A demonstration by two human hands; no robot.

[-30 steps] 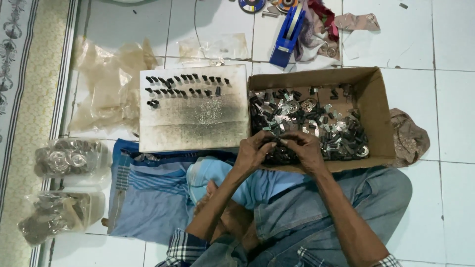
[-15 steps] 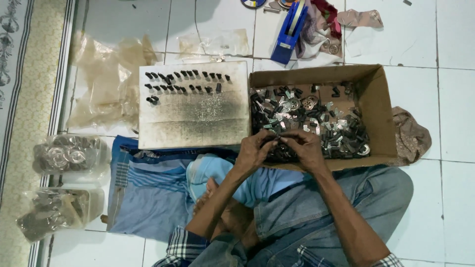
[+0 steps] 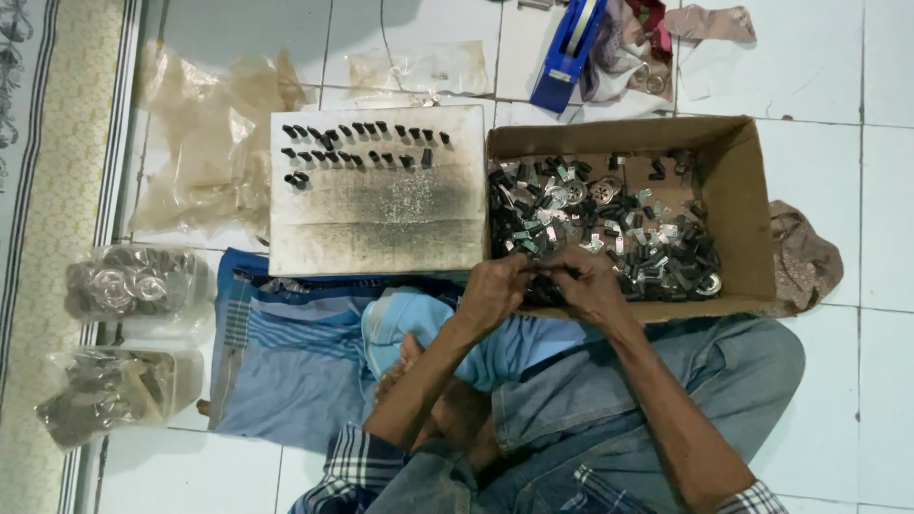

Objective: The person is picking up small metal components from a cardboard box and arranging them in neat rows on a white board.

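Brown carton [image 3: 743, 205]; clear bags [image 3: 133, 286] (left)

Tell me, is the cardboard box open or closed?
Open. The box has no top cover, so the small parts inside are visible.

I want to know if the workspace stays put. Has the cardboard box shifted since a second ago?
No. The cardboard box sits against the grey board as before.

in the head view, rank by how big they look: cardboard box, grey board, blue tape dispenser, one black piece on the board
1. Cardboard box and grey board: they look about equal, too close to rank.
2. Blue tape dispenser, partly cut off at the top edge.
3. One black piece, smallest by far.
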